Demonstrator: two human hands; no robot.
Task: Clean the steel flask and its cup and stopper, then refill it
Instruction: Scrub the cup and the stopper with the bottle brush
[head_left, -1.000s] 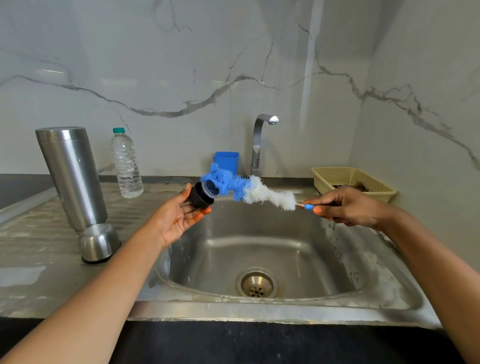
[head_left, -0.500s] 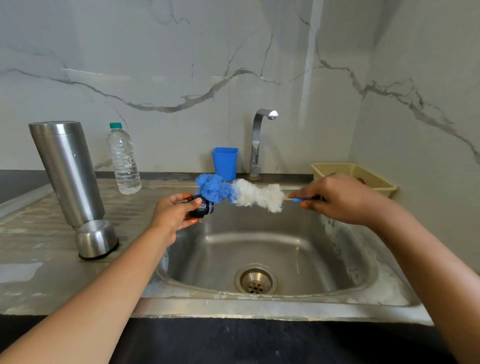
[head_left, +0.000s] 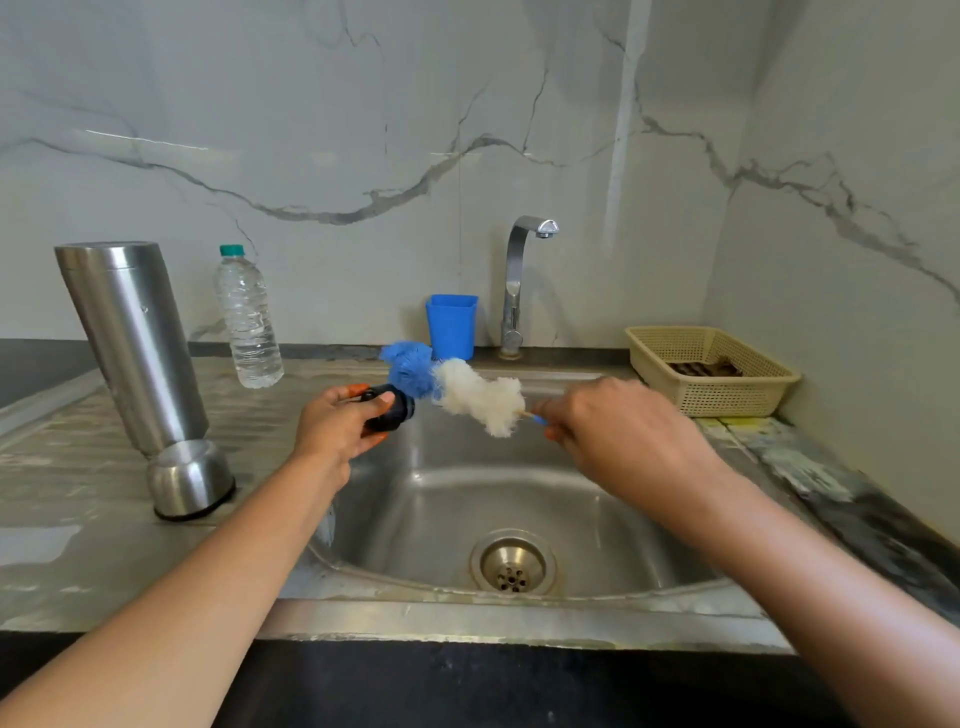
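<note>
Head view: the left hand (head_left: 337, 431) curls its fingers round the black stopper (head_left: 390, 411) above the sink (head_left: 415, 499). The right hand (head_left: 618, 436) pinches the brush (head_left: 478, 397) by its handle, blue bristles against the stopper. The flask (head_left: 135, 343) stands on the drainboard (head_left: 78, 499) at left, the cup (head_left: 189, 478) upside down just in front of it.

Soft, even light is filling the scene, bright but not harsh. The glossy wall (head_left: 156, 141) is throwing back pale streaks, and the flask (head_left: 130, 332) and tap (head_left: 514, 270) are glinting. The right hand (head_left: 623, 436) is smearing slightly with motion blur; wide-angle distortion is tilting the flask.
</note>
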